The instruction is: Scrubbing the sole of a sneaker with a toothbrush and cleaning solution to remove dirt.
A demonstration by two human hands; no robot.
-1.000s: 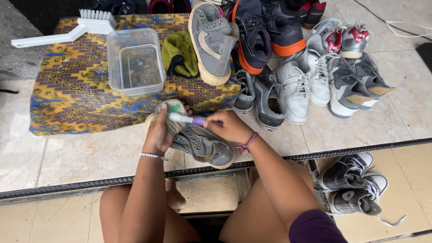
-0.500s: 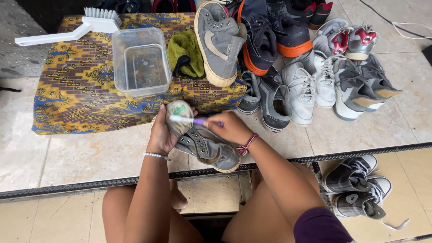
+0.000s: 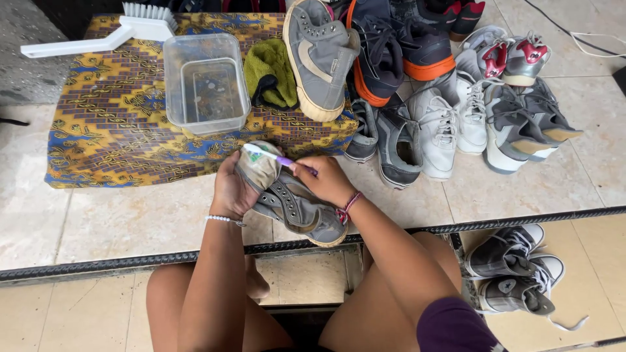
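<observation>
My left hand (image 3: pixel 229 192) grips a grey high-top sneaker (image 3: pixel 297 208) by its toe end, holding it just above the tiled ledge (image 3: pixel 130 221). My right hand (image 3: pixel 329 182) holds a toothbrush (image 3: pixel 274 158) with a purple and white handle. Its head rests on the sneaker's pale toe cap. A red cord bracelet sits on my right wrist, a white bead bracelet on my left.
A patterned yellow and blue cloth (image 3: pixel 111 130) carries a clear plastic tub (image 3: pixel 205 81), a green rag (image 3: pixel 270 72), a white long-handled brush (image 3: pixel 98 36) and a grey shoe (image 3: pixel 319 55). Several more sneakers (image 3: pixel 456 111) crowd the right. A pair of grey sneakers (image 3: pixel 515 274) lies below the ledge.
The view has shifted slightly. Both hands stay on the sneaker, with the toothbrush moving a little over its toe.
</observation>
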